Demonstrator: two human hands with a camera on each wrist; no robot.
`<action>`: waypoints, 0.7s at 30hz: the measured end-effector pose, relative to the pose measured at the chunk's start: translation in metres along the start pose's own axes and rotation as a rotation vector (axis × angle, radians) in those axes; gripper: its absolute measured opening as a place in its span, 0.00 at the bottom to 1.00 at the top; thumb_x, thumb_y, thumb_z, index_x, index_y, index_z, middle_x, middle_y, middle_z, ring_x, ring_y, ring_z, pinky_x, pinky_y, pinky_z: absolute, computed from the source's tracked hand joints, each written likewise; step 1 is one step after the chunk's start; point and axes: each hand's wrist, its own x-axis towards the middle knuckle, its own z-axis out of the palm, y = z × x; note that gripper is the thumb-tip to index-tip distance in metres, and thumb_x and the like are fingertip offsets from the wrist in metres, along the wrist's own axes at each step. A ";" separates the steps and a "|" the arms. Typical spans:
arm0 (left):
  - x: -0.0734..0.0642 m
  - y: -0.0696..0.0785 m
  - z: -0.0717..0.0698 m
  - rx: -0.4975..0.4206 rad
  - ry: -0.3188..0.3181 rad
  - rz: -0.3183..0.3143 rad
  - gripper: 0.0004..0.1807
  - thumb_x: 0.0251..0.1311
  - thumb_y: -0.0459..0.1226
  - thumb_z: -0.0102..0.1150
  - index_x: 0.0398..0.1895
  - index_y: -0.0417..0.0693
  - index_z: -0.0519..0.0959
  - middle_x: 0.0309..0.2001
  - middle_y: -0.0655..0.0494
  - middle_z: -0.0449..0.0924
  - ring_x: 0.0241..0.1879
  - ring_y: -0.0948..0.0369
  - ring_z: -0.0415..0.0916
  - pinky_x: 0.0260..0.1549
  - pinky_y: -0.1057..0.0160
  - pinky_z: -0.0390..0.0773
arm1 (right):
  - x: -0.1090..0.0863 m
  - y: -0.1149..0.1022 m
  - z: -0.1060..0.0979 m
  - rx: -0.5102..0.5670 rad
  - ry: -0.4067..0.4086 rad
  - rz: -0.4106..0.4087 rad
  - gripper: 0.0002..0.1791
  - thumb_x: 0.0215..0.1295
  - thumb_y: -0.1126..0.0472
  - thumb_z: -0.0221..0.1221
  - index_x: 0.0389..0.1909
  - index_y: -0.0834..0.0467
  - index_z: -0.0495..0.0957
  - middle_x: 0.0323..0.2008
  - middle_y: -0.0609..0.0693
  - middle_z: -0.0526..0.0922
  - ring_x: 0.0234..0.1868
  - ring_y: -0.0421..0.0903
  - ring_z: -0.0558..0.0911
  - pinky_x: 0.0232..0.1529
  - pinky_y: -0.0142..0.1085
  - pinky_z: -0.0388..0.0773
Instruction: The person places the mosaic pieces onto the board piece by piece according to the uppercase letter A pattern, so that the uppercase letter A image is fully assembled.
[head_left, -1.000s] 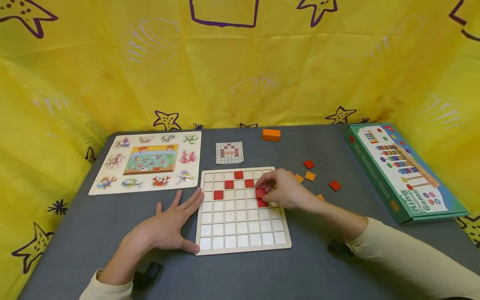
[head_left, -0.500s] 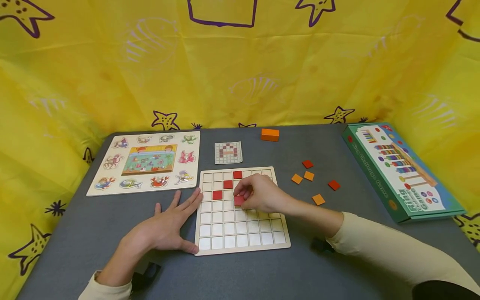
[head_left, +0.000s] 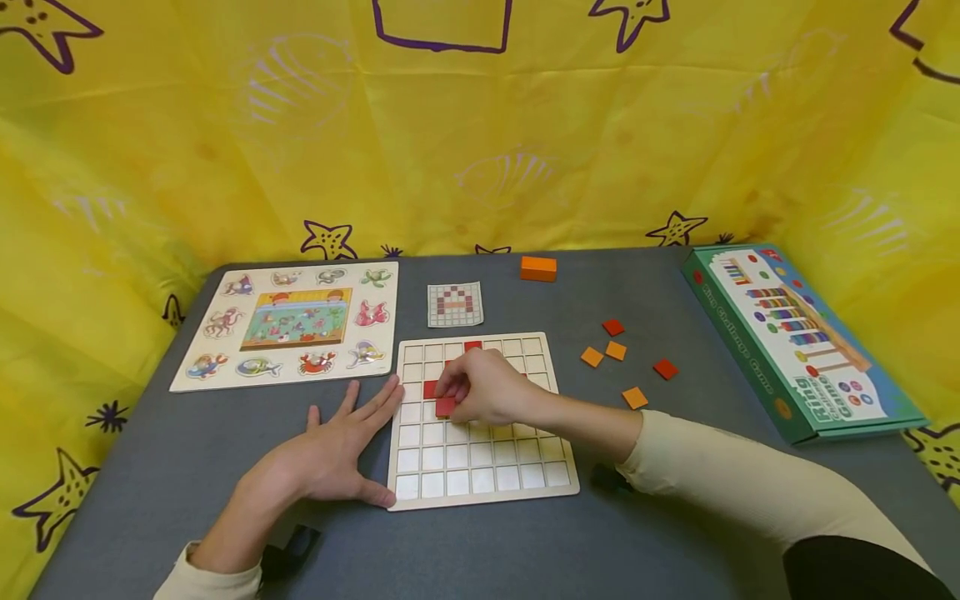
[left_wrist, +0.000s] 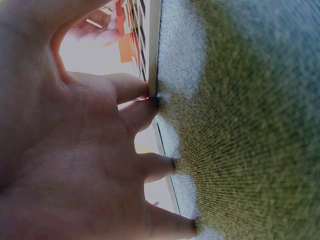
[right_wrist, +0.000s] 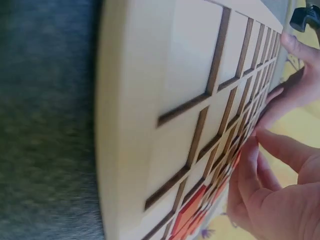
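Yellow cloth [head_left: 412,125] hangs behind the gray table [head_left: 450,554]. My left hand [head_left: 330,454], fingers spread, touches the board [head_left: 457,457]; my right hand [head_left: 487,387] pinches a red square [head_left: 445,407] over its left half.

The right hand [head_left: 491,388] hides part of the grid board [head_left: 469,456], and the small card [head_left: 455,305] looks blurred.
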 end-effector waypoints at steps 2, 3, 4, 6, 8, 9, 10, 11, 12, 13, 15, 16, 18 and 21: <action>0.000 0.000 0.000 0.000 0.002 0.000 0.75 0.40 0.65 0.80 0.87 0.60 0.42 0.87 0.59 0.32 0.81 0.31 0.27 0.58 0.11 0.34 | 0.002 -0.002 0.001 -0.012 -0.007 -0.008 0.14 0.47 0.73 0.74 0.35 0.55 0.89 0.28 0.45 0.86 0.31 0.38 0.80 0.36 0.28 0.78; 0.000 0.000 0.001 0.000 0.004 0.000 0.75 0.40 0.65 0.80 0.87 0.60 0.42 0.87 0.59 0.32 0.81 0.31 0.27 0.58 0.11 0.34 | 0.003 -0.002 0.002 -0.020 -0.009 -0.013 0.14 0.47 0.72 0.74 0.35 0.55 0.89 0.27 0.45 0.86 0.30 0.39 0.80 0.35 0.28 0.78; 0.000 0.000 0.001 0.000 0.004 0.000 0.75 0.40 0.65 0.80 0.87 0.61 0.42 0.87 0.59 0.32 0.81 0.31 0.27 0.58 0.11 0.34 | 0.004 -0.003 0.002 -0.028 -0.010 -0.017 0.14 0.47 0.72 0.74 0.35 0.55 0.89 0.27 0.45 0.85 0.30 0.39 0.80 0.35 0.28 0.78; 0.000 0.000 0.001 -0.001 0.005 0.000 0.75 0.40 0.65 0.81 0.87 0.61 0.42 0.87 0.59 0.32 0.81 0.31 0.27 0.58 0.11 0.33 | 0.006 -0.004 0.003 -0.044 -0.011 -0.021 0.13 0.47 0.72 0.74 0.34 0.55 0.89 0.26 0.44 0.85 0.30 0.39 0.80 0.34 0.29 0.77; 0.000 0.000 0.001 -0.002 0.005 -0.001 0.75 0.40 0.65 0.81 0.87 0.61 0.42 0.87 0.59 0.32 0.81 0.31 0.27 0.58 0.11 0.33 | 0.008 -0.005 0.004 -0.062 -0.013 -0.024 0.13 0.46 0.73 0.74 0.34 0.55 0.90 0.25 0.43 0.84 0.29 0.39 0.79 0.33 0.28 0.77; 0.000 0.000 0.001 -0.004 0.005 -0.001 0.75 0.40 0.65 0.81 0.87 0.61 0.42 0.87 0.59 0.32 0.81 0.31 0.27 0.58 0.11 0.33 | 0.008 -0.006 0.005 -0.065 -0.014 -0.025 0.13 0.46 0.73 0.74 0.33 0.56 0.90 0.25 0.43 0.84 0.29 0.39 0.79 0.33 0.28 0.77; 0.000 0.000 0.001 -0.005 0.003 -0.003 0.75 0.40 0.65 0.81 0.87 0.61 0.42 0.87 0.59 0.32 0.81 0.31 0.27 0.58 0.11 0.33 | 0.009 -0.007 0.005 -0.067 -0.017 -0.025 0.13 0.46 0.73 0.74 0.33 0.56 0.90 0.25 0.44 0.84 0.29 0.39 0.79 0.33 0.28 0.77; 0.000 0.000 0.001 -0.007 0.002 -0.005 0.75 0.40 0.65 0.81 0.87 0.61 0.43 0.87 0.59 0.32 0.81 0.31 0.27 0.58 0.11 0.33 | 0.010 -0.008 0.006 -0.070 -0.020 -0.024 0.14 0.46 0.74 0.74 0.33 0.56 0.90 0.25 0.43 0.84 0.29 0.39 0.79 0.33 0.28 0.76; 0.000 0.000 0.001 -0.009 0.000 -0.007 0.75 0.40 0.64 0.81 0.87 0.61 0.43 0.87 0.59 0.32 0.82 0.31 0.27 0.58 0.11 0.33 | 0.010 -0.008 0.006 -0.070 -0.023 -0.022 0.14 0.45 0.74 0.74 0.33 0.57 0.90 0.24 0.44 0.84 0.29 0.39 0.79 0.33 0.28 0.76; 0.000 0.000 0.001 -0.010 -0.001 -0.009 0.75 0.40 0.64 0.81 0.87 0.60 0.43 0.87 0.59 0.32 0.82 0.31 0.27 0.58 0.11 0.33 | 0.011 -0.009 0.006 -0.067 -0.026 -0.020 0.14 0.45 0.75 0.74 0.33 0.57 0.90 0.24 0.44 0.84 0.29 0.39 0.79 0.32 0.28 0.76; 0.000 0.000 0.001 -0.013 -0.004 -0.013 0.75 0.39 0.64 0.81 0.87 0.60 0.43 0.87 0.59 0.32 0.82 0.31 0.27 0.58 0.11 0.33 | 0.012 -0.010 0.007 -0.059 -0.031 -0.013 0.14 0.45 0.75 0.74 0.33 0.58 0.90 0.24 0.44 0.84 0.29 0.39 0.78 0.33 0.28 0.75; 0.000 0.000 0.001 -0.012 -0.004 -0.014 0.75 0.39 0.64 0.81 0.87 0.60 0.43 0.87 0.59 0.32 0.82 0.31 0.27 0.58 0.11 0.33 | 0.012 -0.010 0.007 -0.058 -0.034 -0.010 0.14 0.45 0.75 0.73 0.33 0.58 0.89 0.24 0.44 0.84 0.29 0.39 0.78 0.32 0.28 0.75; 0.000 0.000 0.001 -0.011 -0.003 -0.013 0.75 0.39 0.64 0.81 0.87 0.60 0.43 0.87 0.59 0.33 0.82 0.31 0.27 0.58 0.11 0.33 | 0.013 -0.010 0.008 -0.053 -0.037 -0.003 0.14 0.45 0.76 0.73 0.34 0.58 0.89 0.25 0.44 0.84 0.29 0.39 0.79 0.32 0.28 0.76; 0.000 0.001 0.001 -0.008 -0.001 -0.013 0.75 0.39 0.64 0.81 0.87 0.60 0.43 0.87 0.59 0.33 0.82 0.31 0.27 0.58 0.11 0.33 | 0.013 -0.010 0.008 -0.057 -0.040 0.000 0.14 0.46 0.76 0.73 0.34 0.58 0.89 0.25 0.44 0.84 0.29 0.39 0.79 0.32 0.28 0.76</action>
